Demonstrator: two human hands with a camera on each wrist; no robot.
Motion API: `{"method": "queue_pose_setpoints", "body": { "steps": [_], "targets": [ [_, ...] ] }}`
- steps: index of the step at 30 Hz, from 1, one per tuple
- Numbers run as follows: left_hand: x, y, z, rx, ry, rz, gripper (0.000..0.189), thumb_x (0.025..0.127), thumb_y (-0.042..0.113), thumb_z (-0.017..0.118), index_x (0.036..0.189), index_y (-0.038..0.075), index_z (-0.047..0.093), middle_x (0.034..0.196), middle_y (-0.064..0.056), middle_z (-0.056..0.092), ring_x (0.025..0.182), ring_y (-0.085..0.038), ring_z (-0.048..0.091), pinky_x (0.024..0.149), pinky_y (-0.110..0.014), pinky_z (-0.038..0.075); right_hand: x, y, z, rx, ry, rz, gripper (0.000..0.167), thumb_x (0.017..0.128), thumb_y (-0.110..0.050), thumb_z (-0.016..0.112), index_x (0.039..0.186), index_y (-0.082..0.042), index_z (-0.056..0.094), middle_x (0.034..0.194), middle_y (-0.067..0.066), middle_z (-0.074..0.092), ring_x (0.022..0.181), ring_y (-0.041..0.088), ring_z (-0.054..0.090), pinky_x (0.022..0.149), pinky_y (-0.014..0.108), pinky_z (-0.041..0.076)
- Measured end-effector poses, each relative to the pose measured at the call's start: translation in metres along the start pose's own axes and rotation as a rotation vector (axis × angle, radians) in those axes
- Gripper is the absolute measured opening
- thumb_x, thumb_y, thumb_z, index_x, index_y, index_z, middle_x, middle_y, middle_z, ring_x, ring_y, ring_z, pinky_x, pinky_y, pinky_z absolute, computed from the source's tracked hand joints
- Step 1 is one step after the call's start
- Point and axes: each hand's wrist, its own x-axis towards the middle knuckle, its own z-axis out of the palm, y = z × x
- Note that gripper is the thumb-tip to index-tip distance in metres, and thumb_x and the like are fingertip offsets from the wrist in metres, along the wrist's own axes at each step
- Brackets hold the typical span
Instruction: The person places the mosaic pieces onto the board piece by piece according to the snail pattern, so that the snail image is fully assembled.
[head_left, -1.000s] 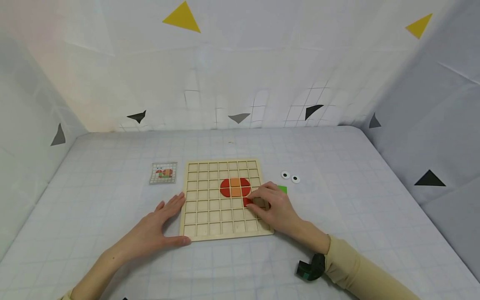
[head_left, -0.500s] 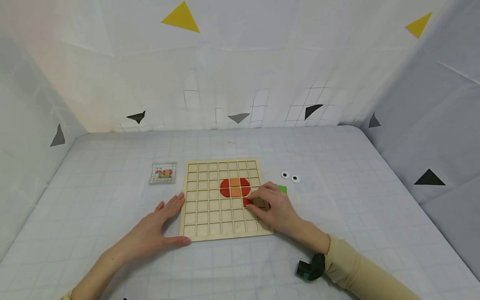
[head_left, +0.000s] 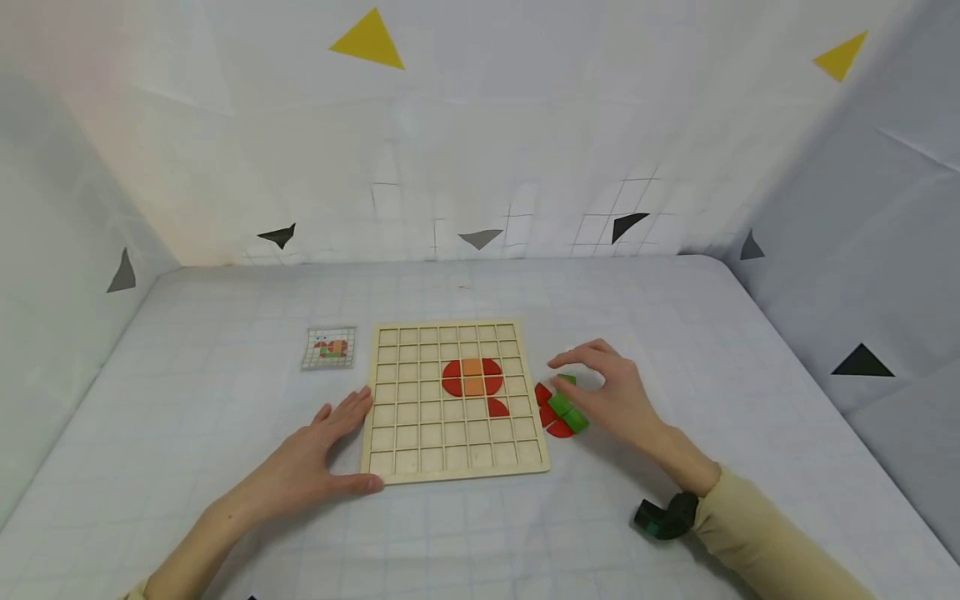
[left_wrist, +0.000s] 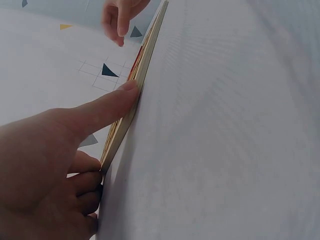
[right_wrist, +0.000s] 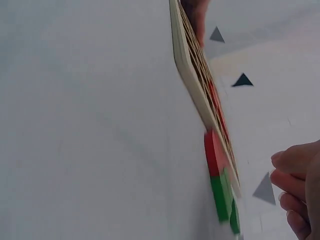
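Observation:
A wooden grid board point(head_left: 442, 435) lies mid-table. Red quarter-circles point(head_left: 492, 386) and orange squares point(head_left: 472, 367) form a rounded block in its cells, and another red quarter-circle point(head_left: 498, 407) sits lower right of them. My left hand point(head_left: 303, 462) rests at the board's near left corner, fingers extended along the left side and thumb at the front edge. Beyond the board's right edge, my right hand point(head_left: 618, 400) hovers over loose green squares point(head_left: 575, 420) and red quarter-circles point(head_left: 560, 429). Its thumb and index finger are apart, with nothing between them. It partly covers the loose pieces.
A small picture card point(head_left: 328, 347) with a grid and a coloured figure lies left of the board. White cloth covers the table and the walls point(head_left: 480, 150), which carry yellow and dark triangles. A black device point(head_left: 666, 517) is strapped to my right wrist.
My right hand has let go of the lower red quarter-circle, leaving it in its cell, and moved right over the loose pieces. The two googly eyes are now hidden. The left hand stays put.

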Motion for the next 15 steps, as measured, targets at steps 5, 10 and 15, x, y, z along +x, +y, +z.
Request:
{"method": "queue_pose_setpoints", "body": {
  "steps": [5, 10, 15],
  "targets": [
    [0.0, 0.0, -0.001, 0.003, -0.002, 0.004, 0.11, 0.072, 0.067, 0.077, 0.159, 0.023, 0.027, 0.166, 0.002, 0.021, 0.152, -0.041, 0.016, 0.119, -0.065, 0.019, -0.009, 0.017, -0.012, -0.025, 0.01, 0.049, 0.028, 0.077, -0.006, 0.085, 0.103, -0.014, 0.076, 0.098, -0.001, 0.072, 0.101, 0.01, 0.06, 0.081, 0.035, 0.053],
    [0.0, -0.001, -0.001, 0.003, -0.006, 0.003, 0.11, 0.072, 0.067, 0.077, 0.159, 0.021, 0.028, 0.166, 0.001, 0.021, 0.152, -0.04, 0.016, 0.12, -0.064, 0.019, -0.018, 0.031, -0.014, -0.044, -0.006, 0.084, 0.03, 0.077, -0.006, 0.085, 0.104, -0.014, 0.076, 0.099, -0.003, 0.073, 0.099, 0.011, 0.06, 0.082, 0.031, 0.051],
    [0.0, -0.001, 0.0, -0.009, -0.001, 0.008, 0.109, 0.072, 0.066, 0.077, 0.159, 0.023, 0.028, 0.166, 0.003, 0.021, 0.153, -0.039, 0.016, 0.12, -0.064, 0.019, -0.022, 0.04, -0.012, -0.025, 0.007, 0.04, 0.033, 0.075, -0.004, 0.087, 0.105, -0.012, 0.076, 0.099, 0.0, 0.074, 0.098, 0.016, 0.061, 0.082, 0.028, 0.05]
  ]
}}
